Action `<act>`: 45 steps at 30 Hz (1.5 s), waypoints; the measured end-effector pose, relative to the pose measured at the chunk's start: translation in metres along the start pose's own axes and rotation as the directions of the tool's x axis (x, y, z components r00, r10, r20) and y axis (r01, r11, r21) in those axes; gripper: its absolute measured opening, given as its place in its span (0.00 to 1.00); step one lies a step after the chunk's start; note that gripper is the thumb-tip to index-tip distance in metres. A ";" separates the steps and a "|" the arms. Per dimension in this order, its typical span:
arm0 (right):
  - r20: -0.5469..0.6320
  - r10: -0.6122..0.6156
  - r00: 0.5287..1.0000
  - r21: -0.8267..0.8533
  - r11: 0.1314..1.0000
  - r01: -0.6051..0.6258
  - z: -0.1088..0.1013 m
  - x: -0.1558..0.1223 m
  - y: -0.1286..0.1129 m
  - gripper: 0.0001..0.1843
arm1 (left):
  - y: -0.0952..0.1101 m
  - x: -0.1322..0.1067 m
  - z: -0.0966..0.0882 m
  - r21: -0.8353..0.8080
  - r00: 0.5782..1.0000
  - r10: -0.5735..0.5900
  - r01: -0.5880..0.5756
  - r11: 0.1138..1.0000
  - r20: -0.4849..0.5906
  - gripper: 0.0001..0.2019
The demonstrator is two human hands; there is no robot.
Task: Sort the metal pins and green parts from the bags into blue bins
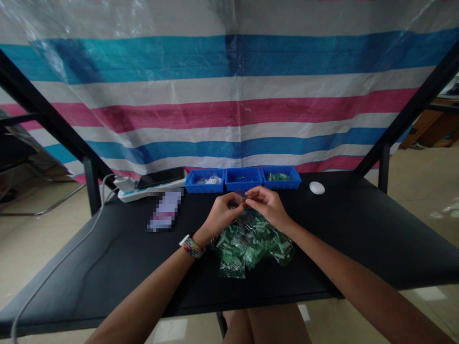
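My left hand [223, 213] and my right hand [269, 206] meet over the middle of the black table. Both are closed, thumbs and fingertips pinching a small clear plastic bag [240, 193] between them. What the bag holds is too small to make out. Just below my hands lies a heap of clear packets with green pieces inside [253, 246]. Behind my fingers stand three blue bins: the left bin [204, 188] has clear plastic bags in it, the middle bin [244, 185] a few thin pieces, and the right bin [281, 183] green pieces.
On the black table [340, 239], a white oval object [317, 188] sits to the right. At the left are a phone with a blurred screen [165, 210], a white power strip [143, 192] with a dark phone [160, 177] on it, and a trailing cable [68, 255]. A striped sheet [233, 114] hangs behind.
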State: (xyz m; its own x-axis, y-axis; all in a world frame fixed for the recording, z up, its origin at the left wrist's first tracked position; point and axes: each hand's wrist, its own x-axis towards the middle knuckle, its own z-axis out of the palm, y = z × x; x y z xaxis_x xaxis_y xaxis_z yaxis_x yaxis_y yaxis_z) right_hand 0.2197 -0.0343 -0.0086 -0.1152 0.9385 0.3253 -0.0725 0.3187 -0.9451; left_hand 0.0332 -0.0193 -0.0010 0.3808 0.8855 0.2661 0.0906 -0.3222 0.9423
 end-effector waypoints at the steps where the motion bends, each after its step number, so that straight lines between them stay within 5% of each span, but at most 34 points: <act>1: 0.002 0.006 1.000 -0.004 1.000 -0.006 0.000 0.000 0.000 0.10 | 0.000 0.000 0.000 -0.002 1.000 -0.002 0.002 1.000 0.003 0.11; 18: -0.019 0.015 1.000 -0.007 1.000 -0.015 -0.004 0.003 0.000 0.11 | 0.002 -0.002 0.000 -0.006 0.999 0.003 -0.003 1.000 0.033 0.15; 25: -0.048 -0.144 0.988 -0.117 0.984 0.137 -0.008 0.002 -0.004 0.08 | 0.006 -0.002 -0.005 0.018 0.993 -0.011 0.013 1.000 -0.119 0.25; 28: -0.029 -0.239 0.970 -0.216 0.949 0.228 -0.008 -0.001 -0.007 0.07 | 0.004 -0.001 -0.006 -0.011 0.992 -0.073 0.073 0.997 -0.099 0.31; 36: 0.015 -0.395 0.919 -0.343 0.861 0.375 -0.010 0.000 -0.009 0.12 | 0.007 0.000 -0.005 -0.146 0.993 -0.077 0.064 0.987 -0.085 0.13; 40: -0.043 -0.330 0.943 -0.306 0.903 0.302 -0.009 0.000 -0.009 0.12 | 0.007 0.001 -0.005 -0.168 0.990 -0.069 0.048 0.985 -0.121 0.12; 45: -0.075 -0.090 0.993 -0.012 0.996 0.089 -0.008 0.000 -0.005 0.18 | 0.007 0.001 -0.005 -0.140 0.988 -0.046 0.025 0.990 -0.144 0.14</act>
State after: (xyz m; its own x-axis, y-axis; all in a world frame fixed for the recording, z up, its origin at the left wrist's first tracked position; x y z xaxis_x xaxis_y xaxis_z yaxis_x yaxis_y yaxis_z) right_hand 0.2275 -0.0346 -0.0041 -0.0334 0.9135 0.4056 -0.0709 0.4026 -0.9126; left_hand 0.0293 -0.0185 0.0066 0.2394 0.9384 0.2492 -0.0292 -0.2496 0.9679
